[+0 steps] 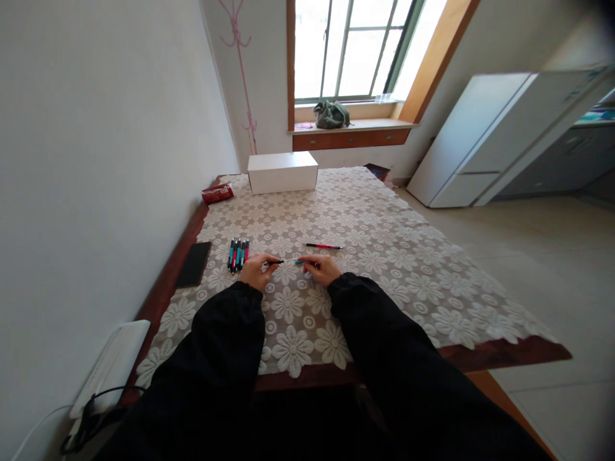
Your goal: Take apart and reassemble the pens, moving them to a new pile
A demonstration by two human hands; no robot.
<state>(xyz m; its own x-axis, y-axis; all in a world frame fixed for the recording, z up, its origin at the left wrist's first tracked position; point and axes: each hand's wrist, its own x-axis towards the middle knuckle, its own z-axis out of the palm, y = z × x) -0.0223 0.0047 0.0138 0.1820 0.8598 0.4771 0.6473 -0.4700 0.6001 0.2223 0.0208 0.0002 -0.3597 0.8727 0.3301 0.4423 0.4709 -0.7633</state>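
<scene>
My left hand (258, 272) pinches a short black pen part (275, 262). Facing it, my right hand (321, 269) has its fingers closed on a teal pen part (300, 261). A thin pale piece, perhaps a refill, spans the small gap between the two parts; which part it sits in I cannot tell. Just left of my left hand, several pens (237, 254) in teal, red and black lie side by side. Beyond my right hand lies a single red and black pen (324, 246).
A lace cloth (375, 224) covers the table. On it are a white box (283, 174), a red packet (217, 193) and a dark flat notebook-like item (193, 264). At the near left, a white power strip (113, 362) with black cables sits by the wall.
</scene>
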